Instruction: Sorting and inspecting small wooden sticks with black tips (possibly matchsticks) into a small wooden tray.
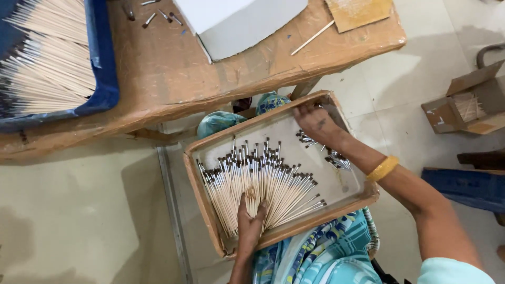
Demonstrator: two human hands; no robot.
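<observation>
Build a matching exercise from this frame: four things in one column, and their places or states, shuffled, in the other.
1. left hand
2. right hand
3. blue tray
4. loose stick

A. lying bare on the wooden table
B. pressed on a fan of brushes
C. at the far rim of the cardboard tray
D. filled with bare sticks

Pairs: 1-B, 2-C, 3-D, 4-A

A: Trays? Hands?
B: One shallow cardboard tray (202, 173), two hands inside: left hand (250, 223), right hand (315, 123). One yellow bangle (382, 169).
A: Brushes?
B: Too many to count, one fanned bundle of thin brushes (263, 184), several dozen at least. One smaller pile of metal ferrules (336, 158).
A: Elsewhere?
B: One wooden table (173, 73), one blue tray of bare sticks (102, 68), one loose stick (313, 38), one white box (236, 21), one open carton (468, 102) on floor.
</observation>
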